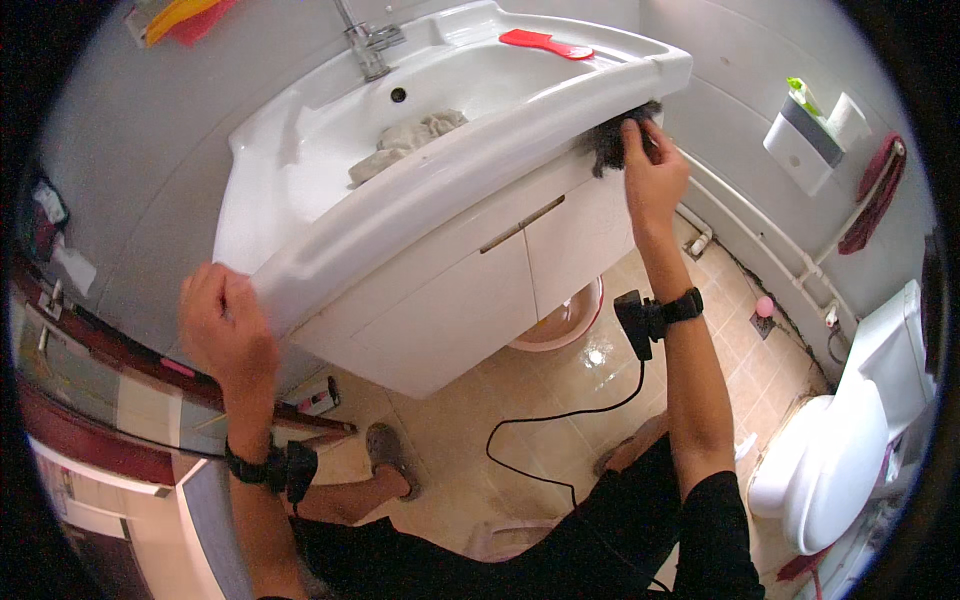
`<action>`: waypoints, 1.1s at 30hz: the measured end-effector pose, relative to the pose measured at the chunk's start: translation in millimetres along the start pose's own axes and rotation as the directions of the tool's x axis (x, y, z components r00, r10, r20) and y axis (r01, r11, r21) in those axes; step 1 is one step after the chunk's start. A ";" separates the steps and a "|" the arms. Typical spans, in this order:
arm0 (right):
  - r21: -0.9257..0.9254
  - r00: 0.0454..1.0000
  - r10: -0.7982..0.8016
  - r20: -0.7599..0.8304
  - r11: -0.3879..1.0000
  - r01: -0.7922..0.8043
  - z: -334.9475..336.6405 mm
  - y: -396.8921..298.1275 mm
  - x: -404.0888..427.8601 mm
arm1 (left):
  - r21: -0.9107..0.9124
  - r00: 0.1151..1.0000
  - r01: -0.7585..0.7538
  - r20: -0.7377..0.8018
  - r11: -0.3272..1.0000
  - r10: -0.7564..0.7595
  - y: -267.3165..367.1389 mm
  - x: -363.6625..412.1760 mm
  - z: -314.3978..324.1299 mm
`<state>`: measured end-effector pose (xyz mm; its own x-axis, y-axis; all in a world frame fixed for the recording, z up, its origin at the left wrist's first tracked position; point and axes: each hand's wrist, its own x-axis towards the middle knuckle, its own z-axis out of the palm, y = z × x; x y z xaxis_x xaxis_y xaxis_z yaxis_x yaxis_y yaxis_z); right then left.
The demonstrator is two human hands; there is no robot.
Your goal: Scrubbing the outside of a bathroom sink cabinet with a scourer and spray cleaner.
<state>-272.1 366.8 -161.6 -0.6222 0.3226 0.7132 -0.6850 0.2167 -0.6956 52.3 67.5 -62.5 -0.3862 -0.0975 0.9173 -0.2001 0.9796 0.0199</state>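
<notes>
My right hand point(654, 169) grips a dark, fuzzy cloth point(606, 142), pressed to the upper right of the white vanity cabinet front point(450, 292), just beneath the basin rim. Blurred and with curled fingers, my left hand point(229, 326) is at the front left corner of the white ceramic washbasin point(315, 255); whether it grips the edge is unclear. Inside the basin lies a crumpled, wet-looking greyish cloth point(412, 141). A red flat-handled brush or scraper point(546, 43) rests on the back right ledge. The chrome faucet point(367, 52) stands at the back.
Under the cabinet sits a basin point(566, 322) on the tiled floor point(480, 405). A black cable point(525, 420) hangs from my right wrist device. To the right are a white toilet point(825, 465), wall pipes point(750, 217) and a tissue holder point(806, 142). A doorframe point(112, 442) borders the left.
</notes>
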 end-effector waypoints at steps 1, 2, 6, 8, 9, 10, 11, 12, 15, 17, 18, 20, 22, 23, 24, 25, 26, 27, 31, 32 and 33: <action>-0.178 0.984 -0.179 0.016 0.968 0.179 -1.1 -3.9 -5.0 | 0.028 1.000 -0.026 0.004 0.999 0.026 -4.1 -0.9 -1.7; -0.137 0.979 -0.190 0.074 0.970 0.199 -1.2 -6.9 -12.2 | -0.009 0.997 -0.010 0.079 1.000 0.010 -7.2 -0.3 -5.2; -0.125 0.946 -0.286 0.155 0.944 0.305 14.0 -30.6 -33.7 | 0.017 0.998 -0.049 0.050 0.999 0.048 -25.0 -1.3 -19.9; -0.156 0.944 -0.299 0.143 0.935 0.319 10.3 -12.8 -19.7 | 0.025 0.998 -0.014 0.057 1.000 0.013 -27.3 -3.8 -14.6; -0.172 0.939 -0.312 0.144 0.927 0.334 9.8 -4.7 -12.9 | 0.017 0.998 -0.021 0.064 1.000 0.019 -27.5 -5.9 -12.8; -0.203 0.951 -0.282 0.125 0.931 0.303 10.6 3.5 -3.7 | 0.007 0.998 0.026 0.054 1.000 -0.026 -26.7 -6.4 -11.8; -0.207 0.954 -0.274 0.122 0.933 0.294 10.6 12.5 5.4 | 0.000 0.996 0.073 0.044 0.997 -0.073 -27.0 -6.7 -10.6; -0.249 0.943 -0.320 0.087 0.910 0.332 7.3 23.4 18.4 | -0.004 0.996 0.071 0.046 0.997 -0.071 -27.4 -6.9 -8.2; -0.399 0.948 -0.303 0.093 0.861 0.315 -10.9 60.0 57.0 | 0.052 0.998 0.019 0.051 0.998 -0.022 -32.1 -7.1 -9.8; -0.300 0.958 -0.281 0.066 0.910 0.287 -8.4 52.3 59.0 | 0.066 0.993 -0.010 0.118 0.998 0.002 -39.6 -5.1 -13.9; -0.320 0.961 -0.266 0.073 0.906 0.276 -5.1 47.5 55.1 | 0.074 0.994 -0.007 0.114 0.997 -0.002 -42.3 -6.4 -13.1; -0.373 0.949 -0.308 0.069 0.874 0.311 0.8 34.8 40.1 | 0.100 0.994 -0.106 0.011 0.989 0.105 -47.5 -7.9 -11.4; -0.325 0.954 -0.286 0.088 0.897 0.299 4.6 1.9 20.6 | 0.081 0.999 -0.045 0.008 0.996 0.045 -33.8 -5.0 -11.8; -0.282 0.960 -0.259 0.106 0.918 0.279 7.4 -16.3 8.6 | 0.058 1.000 0.010 0.010 0.998 -0.011 -26.2 -4.2 -11.6; -0.246 0.958 -0.277 0.069 0.926 0.285 11.2 -33.2 -5.9 | 0.069 1.000 0.010 0.009 0.998 -0.011 -21.8 -1.5 -15.0; -0.220 0.964 -0.257 0.070 0.938 0.266 13.8 -43.6 -19.3 | 0.049 0.999 0.006 0.031 0.999 -0.008 -18.2 -0.4 -13.8; -0.211 0.957 -0.283 0.066 0.933 0.290 19.4 -53.2 -35.3 | 0.031 0.999 0.002 0.053 1.000 -0.003 -15.3 0.4 -12.9; -0.211 0.949 -0.308 0.065 0.926 0.314 21.7 -61.3 -50.9 | 0.021 0.998 0.008 0.055 1.000 -0.009 -11.9 -1.3 -6.7; -0.116 0.890 -0.414 0.192 0.891 0.440 31.7 -122.7 -112.1 | 0.117 0.999 -0.003 0.033 0.993 -0.001 -1.8 4.0 -14.6; -0.083 0.868 -0.448 0.213 0.877 0.473 34.0 -131.0 -124.4 | 0.100 1.000 -0.014 0.023 0.995 0.012 2.6 5.5 -15.4; -0.057 0.844 -0.482 0.233 0.860 0.507 34.9 -137.1 -130.8 | 0.075 1.000 -0.026 0.014 0.997 0.025 3.6 6.3 -15.3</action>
<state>-110.0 262.8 -156.5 -0.2831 -0.0466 0.9579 -0.8829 0.4027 -0.2414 63.0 73.1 -50.6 -0.4035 -0.0751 0.9119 -0.2570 0.9658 -0.0341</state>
